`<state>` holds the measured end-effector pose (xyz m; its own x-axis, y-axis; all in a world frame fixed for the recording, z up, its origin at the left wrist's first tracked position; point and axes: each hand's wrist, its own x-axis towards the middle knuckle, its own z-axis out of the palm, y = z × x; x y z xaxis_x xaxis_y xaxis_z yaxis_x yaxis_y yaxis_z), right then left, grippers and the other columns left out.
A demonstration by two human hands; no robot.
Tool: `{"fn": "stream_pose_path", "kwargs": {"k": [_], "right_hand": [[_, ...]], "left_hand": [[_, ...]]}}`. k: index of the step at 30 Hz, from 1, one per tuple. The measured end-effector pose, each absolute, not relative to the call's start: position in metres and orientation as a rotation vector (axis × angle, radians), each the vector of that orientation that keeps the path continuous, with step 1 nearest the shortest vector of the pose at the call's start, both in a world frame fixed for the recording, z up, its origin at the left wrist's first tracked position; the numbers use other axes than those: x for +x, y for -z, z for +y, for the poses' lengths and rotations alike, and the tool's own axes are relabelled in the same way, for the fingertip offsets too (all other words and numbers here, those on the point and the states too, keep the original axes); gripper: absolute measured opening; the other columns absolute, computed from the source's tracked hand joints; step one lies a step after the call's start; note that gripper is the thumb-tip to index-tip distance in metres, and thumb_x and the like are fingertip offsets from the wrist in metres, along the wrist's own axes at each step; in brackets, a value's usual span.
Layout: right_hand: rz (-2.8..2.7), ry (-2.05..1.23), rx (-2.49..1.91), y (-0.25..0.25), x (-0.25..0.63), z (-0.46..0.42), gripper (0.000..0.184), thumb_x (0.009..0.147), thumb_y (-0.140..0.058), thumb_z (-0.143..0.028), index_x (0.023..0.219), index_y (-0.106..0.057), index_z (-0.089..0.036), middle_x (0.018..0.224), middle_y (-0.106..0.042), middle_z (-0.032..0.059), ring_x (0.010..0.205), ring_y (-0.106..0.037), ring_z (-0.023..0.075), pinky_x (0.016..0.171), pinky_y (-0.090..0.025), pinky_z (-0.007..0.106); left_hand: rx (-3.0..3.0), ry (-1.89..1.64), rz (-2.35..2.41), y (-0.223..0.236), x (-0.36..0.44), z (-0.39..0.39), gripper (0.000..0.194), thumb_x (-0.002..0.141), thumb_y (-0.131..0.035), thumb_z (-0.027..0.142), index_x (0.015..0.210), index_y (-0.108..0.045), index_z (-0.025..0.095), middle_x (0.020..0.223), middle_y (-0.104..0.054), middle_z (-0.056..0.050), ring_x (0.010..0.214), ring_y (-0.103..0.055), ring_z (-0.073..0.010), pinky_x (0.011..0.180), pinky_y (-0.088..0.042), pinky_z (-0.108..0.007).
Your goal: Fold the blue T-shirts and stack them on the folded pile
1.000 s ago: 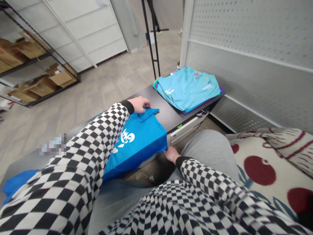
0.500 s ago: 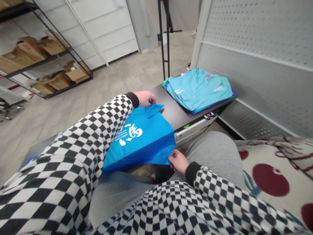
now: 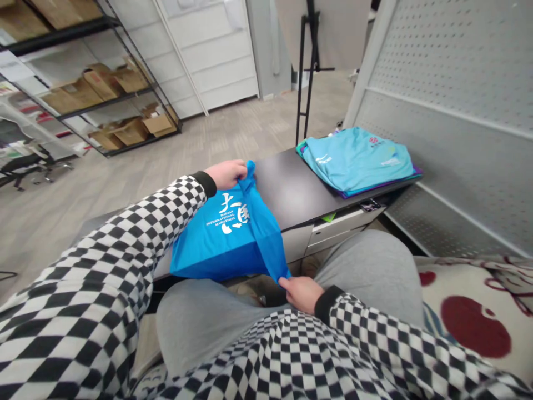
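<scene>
**Item 1:** blue shirt (image 3: 227, 236), white print reading "Dalian International Marathon". Lies folded, flattened and slightly askew at the near end of the tabletop (image 3: 291, 189), its lower edge hanging over toward the lap. One gathered band of its cloth (image 3: 264, 225) stands clear of the body, running on a long diagonal from far-left to near-right, between the hands.

**Item 2:** left hand (image 3: 227, 174), checked sleeve. Curled closed on the band's bunched upper end, at the far side of the shirt.

**Item 3:** right hand (image 3: 300, 294), checked sleeve. Fingers pinched on the band's lower tip, at the near side of the shirt, just above the lap. This hand is nearer the body; the left is nearer the tabletop's open surface.

**Item 4:** stack of folded light-blue shirts (image 3: 356, 158), a purple layer showing beneath, toward the tabletop's far end, well apart from both hands.

**Item 5:** drawer unit (image 3: 345, 228) under the tabletop, drawers shut.

**Item 6:** wire shelving (image 3: 125, 94) across the floor, carrying cardboard boxes (image 3: 120, 130); contents hidden.

**Item 7:** gray trousers (image 3: 366, 272) on the lap; patterned blanket (image 3: 470, 316) at right; perforated panel (image 3: 449, 66) beyond the tabletop.
</scene>
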<state>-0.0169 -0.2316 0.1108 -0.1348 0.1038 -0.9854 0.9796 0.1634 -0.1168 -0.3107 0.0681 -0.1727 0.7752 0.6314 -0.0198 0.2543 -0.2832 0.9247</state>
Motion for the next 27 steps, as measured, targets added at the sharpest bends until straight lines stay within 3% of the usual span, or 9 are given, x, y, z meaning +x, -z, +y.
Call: {"fn": "stream_pose_path", "kwargs": {"k": [5,8,12,16,22,25,27], "right_hand": [[1.454,1.043,0.968,-0.092,-0.016,-0.240,0.031,0.103,-0.054,-0.014,0.130,-0.068,-0.023,0.101,-0.083,0.0146,0.088,-0.081,0.0333,0.076,-0.051,0.037],[1.475,1.064,0.937,-0.085,-0.014,-0.245,0.030,0.107,-0.061,-0.027,0.135,-0.068,-0.022,0.107,-0.084,0.0163,0.094,-0.082,0.0351,0.079,-0.055,0.039],[1.459,1.118,0.937,-0.084,-0.016,-0.237,0.038,0.108,-0.066,-0.048,0.134,-0.074,-0.022,0.115,-0.084,0.0168,0.102,-0.081,0.0348,0.085,-0.056,0.039],[1.519,1.221,1.105,-0.093,-0.034,-0.190,0.034,0.114,-0.059,-0.047,0.126,-0.079,-0.023,0.108,-0.085,0.0123,0.100,-0.080,0.0293,0.086,-0.054,0.035],[1.822,1.409,1.357,-0.079,-0.060,-0.064,0.031,0.114,-0.057,-0.039,0.125,-0.082,-0.024,0.102,-0.085,0.0064,0.089,-0.077,0.0229,0.085,-0.054,0.033],[1.935,1.246,1.462,-0.035,-0.056,0.001,0.031,0.112,-0.058,-0.034,0.129,-0.081,-0.022,0.092,-0.083,0.0045,0.081,-0.075,0.0222,0.082,-0.056,0.032],[1.993,1.073,1.454,0.006,-0.053,0.040,0.032,0.108,-0.059,-0.025,0.132,-0.080,-0.020,0.099,-0.083,0.0069,0.091,-0.077,0.0234,0.090,-0.057,0.033]], "left_hand": [[1.836,-0.293,0.798,0.191,-0.313,0.022,0.018,0.086,-0.063,0.013,0.090,-0.077,0.023,0.117,-0.072,-0.009,0.101,-0.070,-0.0237,0.089,-0.054,-0.033],[1.804,-0.253,0.799,0.194,-0.308,0.009,0.027,0.086,-0.061,0.012,0.100,-0.081,0.023,0.128,-0.074,-0.010,0.109,-0.071,-0.0254,0.097,-0.055,-0.034],[1.742,-0.135,0.852,0.196,-0.306,0.008,0.029,0.082,-0.063,0.011,0.099,-0.084,0.022,0.117,-0.080,-0.010,0.111,-0.073,-0.0295,0.100,-0.055,-0.037],[1.532,-0.270,1.188,0.185,-0.308,0.005,0.026,0.092,-0.059,0.017,0.103,-0.083,0.020,0.113,-0.082,-0.012,0.106,-0.074,-0.0295,0.097,-0.056,-0.038],[0.971,-0.563,1.266,0.093,-0.315,-0.079,0.023,0.100,-0.062,0.031,0.107,-0.081,0.021,0.093,-0.080,-0.005,0.081,-0.071,-0.0213,0.080,-0.055,-0.032],[0.578,-0.600,1.130,0.035,-0.315,-0.151,0.029,0.104,-0.063,0.046,0.107,-0.080,0.022,0.087,-0.078,-0.004,0.074,-0.070,-0.0198,0.070,-0.053,-0.030],[0.352,-0.579,1.165,0.013,-0.316,-0.190,0.037,0.105,-0.064,0.055,0.101,-0.078,0.021,0.082,-0.077,-0.004,0.068,-0.067,-0.0189,0.065,-0.052,-0.030]]}}
